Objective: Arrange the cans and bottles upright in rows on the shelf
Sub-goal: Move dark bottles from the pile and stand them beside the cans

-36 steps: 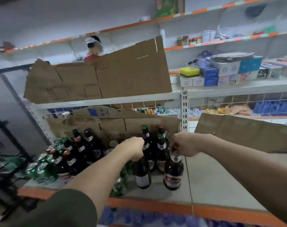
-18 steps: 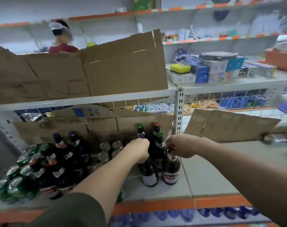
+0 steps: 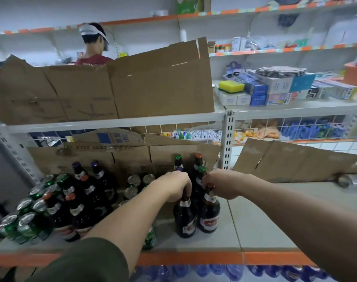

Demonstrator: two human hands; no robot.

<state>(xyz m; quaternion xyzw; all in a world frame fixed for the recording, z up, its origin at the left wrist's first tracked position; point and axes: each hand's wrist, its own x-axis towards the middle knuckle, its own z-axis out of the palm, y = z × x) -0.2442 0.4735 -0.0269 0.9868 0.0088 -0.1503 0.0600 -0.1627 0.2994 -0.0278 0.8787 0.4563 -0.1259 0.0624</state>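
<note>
Two dark beer bottles stand upright side by side on the grey shelf (image 3: 255, 226). My left hand (image 3: 174, 186) grips the neck of the left bottle (image 3: 183, 220). My right hand (image 3: 220, 184) grips the neck of the right bottle (image 3: 209, 218), whose label is red. Behind them stand three more upright bottles (image 3: 198, 165) with green and red caps. Further left are several dark bottles (image 3: 88, 192) and green cans (image 3: 25, 220), some cans tilted or lying. Upright cans (image 3: 137, 182) stand between the two groups.
Flattened cardboard (image 3: 291, 161) leans at the shelf's back on both sides of a white upright post (image 3: 227, 139). A can (image 3: 350, 180) lies at the far right. A person (image 3: 94, 43) stands behind the upper cardboard. Boxes and a sponge fill the upper right shelf. The shelf edge is orange.
Both hands have carried the two bottles back from the front edge toward the standing group; now they stand on the shelf, necks still gripped. The camera has moved closer and swung right.
</note>
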